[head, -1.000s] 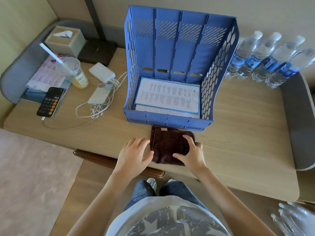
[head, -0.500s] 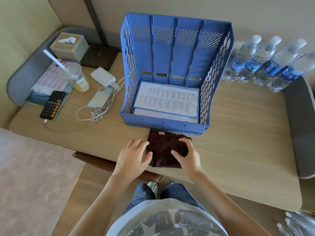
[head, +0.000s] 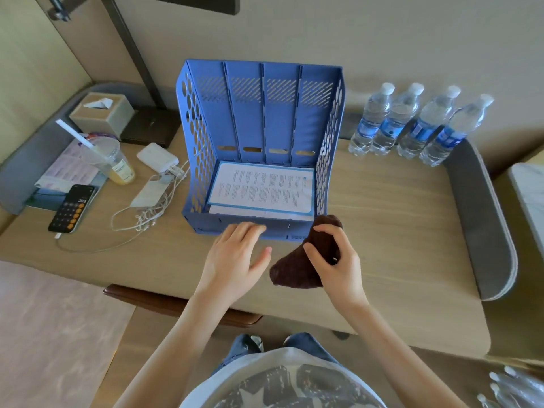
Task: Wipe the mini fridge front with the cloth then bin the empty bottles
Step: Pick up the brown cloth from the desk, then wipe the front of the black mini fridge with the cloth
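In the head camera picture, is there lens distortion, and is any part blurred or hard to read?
Head view: strong wide-angle bending; the desk edge curves and the blue file rack leans outward. The printed sheet is too soft to read. Clear bottles at the bottom right corner are smeared. Light is soft, shadows faint.

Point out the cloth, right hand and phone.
cloth [head: 290,270], head view, lower bunched end
right hand [head: 338,269], head view, back of hand
phone [head: 72,209], head view, screen centre

A light wood-grain desk [head: 397,219] with grey padded raised ends [head: 482,219] stands against a plain beige wall [head: 382,39], over a pale beige carpet [head: 50,328].
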`<move>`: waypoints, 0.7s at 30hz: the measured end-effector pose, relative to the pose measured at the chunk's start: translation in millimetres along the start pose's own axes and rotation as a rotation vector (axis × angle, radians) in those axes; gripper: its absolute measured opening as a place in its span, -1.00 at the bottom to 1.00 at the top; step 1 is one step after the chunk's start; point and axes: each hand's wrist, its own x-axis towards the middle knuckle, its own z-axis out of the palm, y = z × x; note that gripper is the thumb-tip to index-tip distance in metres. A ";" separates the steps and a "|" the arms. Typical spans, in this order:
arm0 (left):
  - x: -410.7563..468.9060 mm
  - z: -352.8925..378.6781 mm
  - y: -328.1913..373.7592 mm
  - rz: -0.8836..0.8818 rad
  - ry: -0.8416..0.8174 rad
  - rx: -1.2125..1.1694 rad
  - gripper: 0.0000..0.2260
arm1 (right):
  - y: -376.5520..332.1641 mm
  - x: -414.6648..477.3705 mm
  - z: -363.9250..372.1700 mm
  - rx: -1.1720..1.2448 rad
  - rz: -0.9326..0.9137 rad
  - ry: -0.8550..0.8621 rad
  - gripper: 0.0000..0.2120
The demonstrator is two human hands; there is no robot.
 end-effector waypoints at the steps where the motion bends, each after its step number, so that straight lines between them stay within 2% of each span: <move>1: 4.8 -2.4 6.0 0.023 0.009 -0.005 -0.64 | -4.5 0.6 -6.3 0.012 -0.016 0.024 -0.73; 6: 17.8 -2.8 30.0 0.104 0.049 -0.012 -0.60 | -12.5 -2.0 -30.3 0.040 -0.041 0.139 -0.74; 9: 13.8 4.8 39.1 0.109 -0.001 -0.013 -0.58 | -8.5 -10.9 -40.3 0.045 -0.001 0.179 -0.74; 14: 4.4 24.4 49.2 0.106 -0.085 -0.001 -0.66 | 3.9 -29.4 -56.7 0.004 0.068 0.215 -0.74; 21: 17.7 31.9 73.0 0.236 -0.183 -0.008 -0.63 | 1.9 -50.1 -76.3 -0.026 0.114 0.344 -0.73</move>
